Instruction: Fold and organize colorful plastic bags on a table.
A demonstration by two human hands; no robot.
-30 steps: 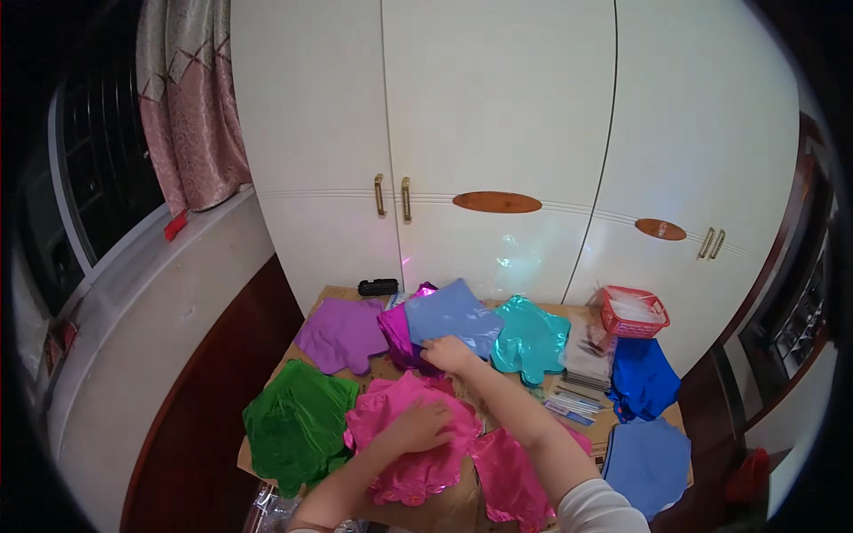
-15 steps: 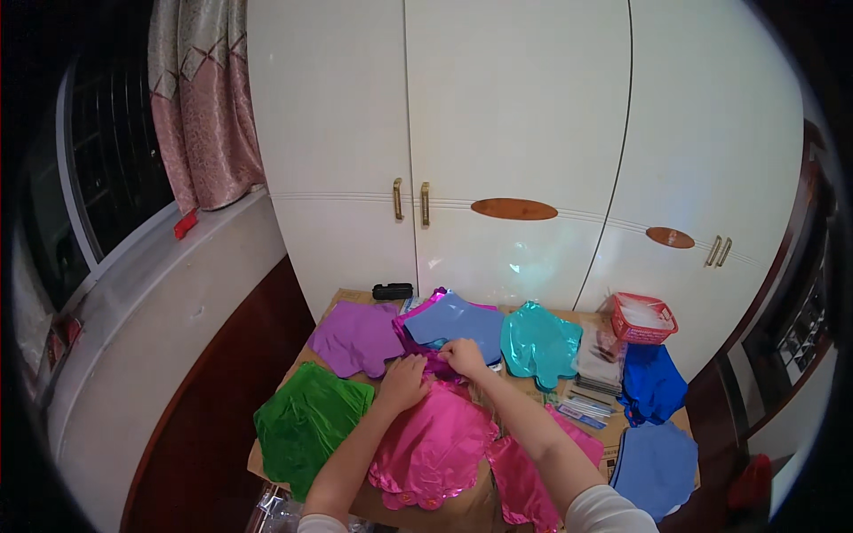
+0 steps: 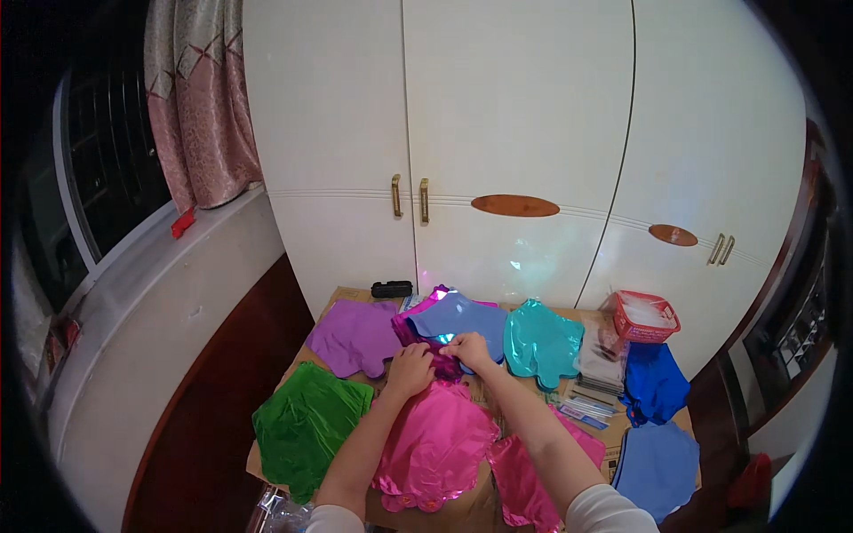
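A: Nearest you lay the big pink foil balloon (image 3: 435,444), flat on the cardboard-topped table (image 3: 351,295), with a second pink one (image 3: 533,471) beside it under your right forearm.

B: And my hands?

A: Together, just past the pink balloon's far edge. Your left hand (image 3: 410,369) and right hand (image 3: 468,350) were almost touching, fingers pinched on a small magenta foil balloon (image 3: 442,364) that sat half under the light blue balloon (image 3: 462,318). How firm the pinch was, I couldn't tell.

B: What sat around that spot?

A: The green balloon (image 3: 306,425) to your left, the purple balloon (image 3: 355,336) beyond it, the teal balloon (image 3: 542,342) to the right, then the dark blue balloon (image 3: 653,384) and a red basket (image 3: 644,315) further right. At the far edge was a black case (image 3: 392,289), with white cupboard doors (image 3: 498,142) behind.

B: What could have gone wrong?

A: My judgement: the foil was thin and slippery. Tugging the magenta piece out from under the blue one could have dragged the blue sheet along or creased the seam. A sharp pull with your nails might have torn it.
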